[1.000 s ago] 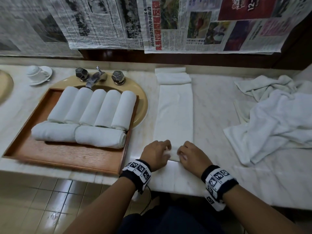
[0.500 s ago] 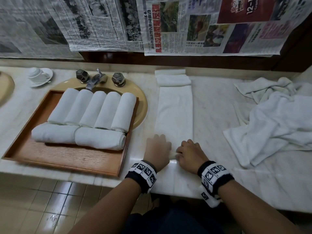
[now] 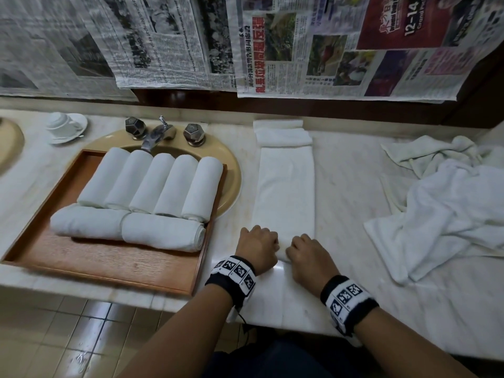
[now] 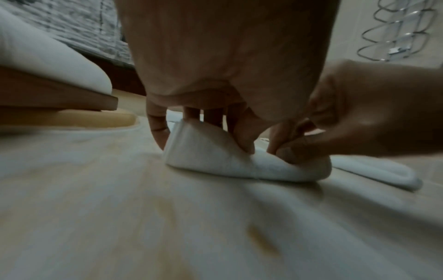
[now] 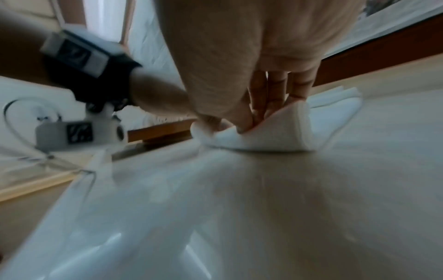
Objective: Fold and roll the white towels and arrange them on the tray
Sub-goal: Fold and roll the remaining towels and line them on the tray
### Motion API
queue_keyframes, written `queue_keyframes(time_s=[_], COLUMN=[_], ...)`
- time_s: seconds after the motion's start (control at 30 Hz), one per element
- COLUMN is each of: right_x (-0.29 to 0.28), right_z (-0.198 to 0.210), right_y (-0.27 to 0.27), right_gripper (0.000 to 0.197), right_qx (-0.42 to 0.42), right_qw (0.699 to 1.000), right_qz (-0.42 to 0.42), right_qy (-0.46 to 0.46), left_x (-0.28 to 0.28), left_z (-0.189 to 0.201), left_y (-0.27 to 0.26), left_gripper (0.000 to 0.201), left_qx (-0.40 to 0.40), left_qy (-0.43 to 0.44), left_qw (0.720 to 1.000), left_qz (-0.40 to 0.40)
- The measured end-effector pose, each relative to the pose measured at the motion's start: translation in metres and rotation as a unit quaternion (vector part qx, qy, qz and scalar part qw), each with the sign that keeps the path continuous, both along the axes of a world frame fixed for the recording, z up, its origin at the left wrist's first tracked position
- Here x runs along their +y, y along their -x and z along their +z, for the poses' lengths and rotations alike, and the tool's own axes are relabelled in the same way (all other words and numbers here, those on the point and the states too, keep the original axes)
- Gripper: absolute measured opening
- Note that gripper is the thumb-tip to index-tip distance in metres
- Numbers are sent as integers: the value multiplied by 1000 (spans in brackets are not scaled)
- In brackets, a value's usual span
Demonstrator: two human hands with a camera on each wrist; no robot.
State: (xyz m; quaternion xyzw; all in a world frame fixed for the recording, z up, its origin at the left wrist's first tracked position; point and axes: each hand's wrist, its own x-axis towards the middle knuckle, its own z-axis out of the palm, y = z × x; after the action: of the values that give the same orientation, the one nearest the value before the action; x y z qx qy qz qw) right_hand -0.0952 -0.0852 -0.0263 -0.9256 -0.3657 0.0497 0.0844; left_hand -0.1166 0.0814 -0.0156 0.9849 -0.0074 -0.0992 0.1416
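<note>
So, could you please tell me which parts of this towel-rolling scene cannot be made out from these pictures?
- Head view: the near end of the folded towel, covered by the left hand and right hand.
- Head view: the newspaper small print, too small and blurred.
- Right wrist view: the left wrist camera, motion-blurred.
- Left wrist view: the tray, cut off by the left edge.

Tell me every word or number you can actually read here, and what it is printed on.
"12-14": white numerals on the dark red advert of the colour newspaper hung on the wall.
"Grand P...": below those numerals, cut off and blurred.
Red Chinese headlines on that newspaper: too blurred to read.
Black-and-white newspaper: print too small to read.
Wristbands: square code patterns, no words.
</note>
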Motion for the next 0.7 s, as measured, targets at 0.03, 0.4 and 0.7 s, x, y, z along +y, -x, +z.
queue_keyframes(time_s=[0.03,0.4,0.7], right_x=[-1,16,14], right_z=[-2,20,19], right_y=[5,-38,-43], right_gripper=[16,14,15], right_qx=[-4,162,100], right_qw=[1000,980,991], right_qz=[6,-74,-87], right_qy=[3,85,-23], left_x=[-1,9,3], left_z=[-1,-17,1], left_y=[-3,12,-23], left_gripper=[11,19,14], left_qx=[1,-126,-8], left_qy=[4,-16,-72], left_qw=[1000,989,996], left_qz=[13,-79,-47])
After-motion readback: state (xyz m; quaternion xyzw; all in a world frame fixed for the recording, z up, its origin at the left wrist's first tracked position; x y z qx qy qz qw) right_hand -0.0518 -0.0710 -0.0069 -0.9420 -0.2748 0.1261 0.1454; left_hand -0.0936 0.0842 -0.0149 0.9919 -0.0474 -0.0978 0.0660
